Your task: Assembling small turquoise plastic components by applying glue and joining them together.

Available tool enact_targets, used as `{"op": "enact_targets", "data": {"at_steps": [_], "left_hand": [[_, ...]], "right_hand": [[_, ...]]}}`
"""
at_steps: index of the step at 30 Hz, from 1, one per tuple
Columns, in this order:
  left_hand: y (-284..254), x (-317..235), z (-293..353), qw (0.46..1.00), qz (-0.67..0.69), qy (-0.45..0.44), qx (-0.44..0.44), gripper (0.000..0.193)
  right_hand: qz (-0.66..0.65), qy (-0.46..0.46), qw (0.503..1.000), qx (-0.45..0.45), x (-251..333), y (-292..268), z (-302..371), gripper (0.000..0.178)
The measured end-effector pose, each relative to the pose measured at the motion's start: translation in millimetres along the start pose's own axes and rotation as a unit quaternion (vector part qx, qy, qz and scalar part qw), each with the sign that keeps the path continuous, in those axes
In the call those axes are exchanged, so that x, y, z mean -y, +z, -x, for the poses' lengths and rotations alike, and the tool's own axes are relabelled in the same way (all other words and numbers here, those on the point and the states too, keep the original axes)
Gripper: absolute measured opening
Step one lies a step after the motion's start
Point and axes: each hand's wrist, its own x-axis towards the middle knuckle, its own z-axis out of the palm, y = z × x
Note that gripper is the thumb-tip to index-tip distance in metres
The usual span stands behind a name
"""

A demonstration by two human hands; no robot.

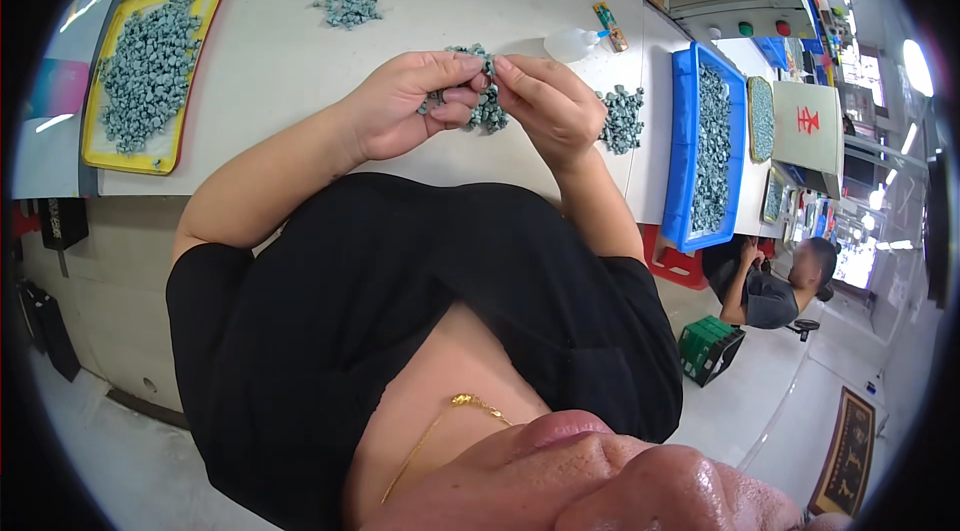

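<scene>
Left of one blue rectangular plastic bin (678, 136), three piles of mottled grey-green, pebble-like pieces (622, 121) are counted. At least one piece is pinched by left hand (408, 106) and right hand (552, 103), over middle pile (489, 116).

Held piece (489, 66): small, blue-green, mostly covered; its exact shape cannot be made out.
Piece's pose: pinched between the fingertips of the left hand (405, 106) and right hand (560, 111), above the table (420, 16).
Loose heap (490, 115): similar small, lumpy, mottled blue-green bits, partly hidden below the hands.
Heap's place: directly on the white tabletop.
</scene>
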Motion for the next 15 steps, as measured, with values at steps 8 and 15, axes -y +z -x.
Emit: {"op": "enact_targets", "data": {"at_steps": [8,15], "left_hand": [[-1.4,-0.6,1.6,0.999,0.031,-0.024,0.026,0.017],[-7.0,1.0,-0.1,0.999,0.027,-0.016,0.043,0.015]], "right_hand": [[0.065,-0.09,0.994,-0.001,-1.2,-2.0,-1.1,0.026],[0.072,-0.084,0.994,-0.018,-0.9,6.6,6.6,0.025]]}}
